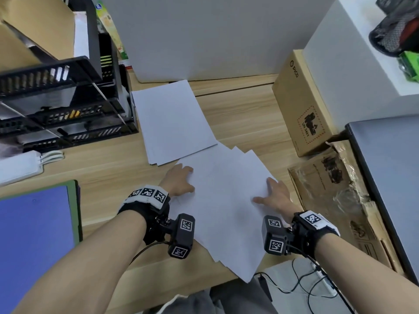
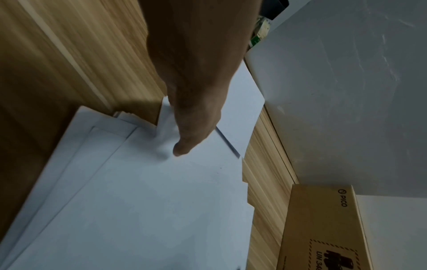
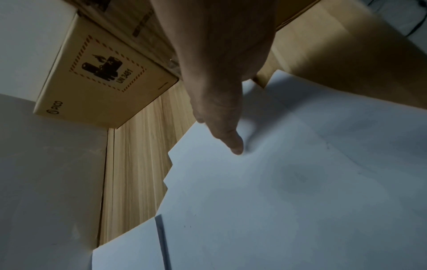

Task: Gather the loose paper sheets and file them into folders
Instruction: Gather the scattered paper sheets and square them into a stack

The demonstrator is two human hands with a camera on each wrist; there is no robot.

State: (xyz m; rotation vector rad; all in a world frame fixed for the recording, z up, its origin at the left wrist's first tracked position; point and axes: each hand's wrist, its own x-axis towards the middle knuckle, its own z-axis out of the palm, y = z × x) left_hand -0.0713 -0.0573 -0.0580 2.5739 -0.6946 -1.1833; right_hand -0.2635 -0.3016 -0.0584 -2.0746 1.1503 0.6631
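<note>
A fanned pile of white paper sheets lies slantwise on the wooden desk and overhangs its front edge. My left hand holds the pile's left edge; in the left wrist view its thumb presses on the top sheet, with the fingers hidden beneath. My right hand holds the right edge, thumb on top of the sheets, which lift slightly there. A second, neater stack of sheets lies farther back. A blue folder rests at the front left.
A black tiered tray rack stands at the back left, with a white power strip before it. A brown PICO box, flat cardboard packaging and a grey laptop fill the right side. A white box stands behind.
</note>
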